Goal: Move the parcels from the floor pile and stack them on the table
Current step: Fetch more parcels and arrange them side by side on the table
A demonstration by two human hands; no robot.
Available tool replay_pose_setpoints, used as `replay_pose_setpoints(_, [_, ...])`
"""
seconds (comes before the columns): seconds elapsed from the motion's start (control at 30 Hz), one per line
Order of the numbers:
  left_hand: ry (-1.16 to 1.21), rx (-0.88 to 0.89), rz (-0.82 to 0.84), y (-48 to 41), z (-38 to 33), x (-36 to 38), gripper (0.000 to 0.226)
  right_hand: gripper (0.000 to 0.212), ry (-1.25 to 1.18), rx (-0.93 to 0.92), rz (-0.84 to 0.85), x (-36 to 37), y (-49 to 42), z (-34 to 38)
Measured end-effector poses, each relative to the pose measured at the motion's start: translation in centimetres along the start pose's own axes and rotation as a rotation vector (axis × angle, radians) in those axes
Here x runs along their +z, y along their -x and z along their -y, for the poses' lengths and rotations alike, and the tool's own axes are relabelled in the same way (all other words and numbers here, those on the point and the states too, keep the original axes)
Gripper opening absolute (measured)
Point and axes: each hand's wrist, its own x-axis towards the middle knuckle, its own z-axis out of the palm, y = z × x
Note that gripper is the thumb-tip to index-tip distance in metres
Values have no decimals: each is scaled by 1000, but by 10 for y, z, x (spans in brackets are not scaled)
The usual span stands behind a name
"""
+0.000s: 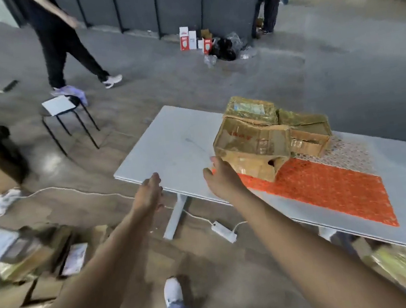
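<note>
At the table (169,142) edge my left hand (149,193) and right hand (222,178) hover empty, fingers straight; a nudge could topple the boxes (252,144)

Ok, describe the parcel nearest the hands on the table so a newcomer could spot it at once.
Start at the white table and follow its orange mat to the far end. Take the front box there, just beyond the right hand. Unlike the gold-topped parcels behind, it is plain brown, crushed, with a dark hole low in its front.
</note>
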Motion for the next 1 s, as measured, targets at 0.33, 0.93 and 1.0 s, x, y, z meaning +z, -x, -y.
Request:
replay_pose_setpoints(0.33, [93, -24, -350, 105, 56, -183, 28, 48, -18, -240, 297, 122, 98, 105])
replay_pose_setpoints(0.93, [427, -157, -692, 279, 213, -540, 26, 45, 139, -429, 690, 408, 346, 280])
replay_pose_setpoints(1.0, [435, -193, -706, 283, 229, -561, 26, 44, 155, -423, 723, 426, 359, 285])
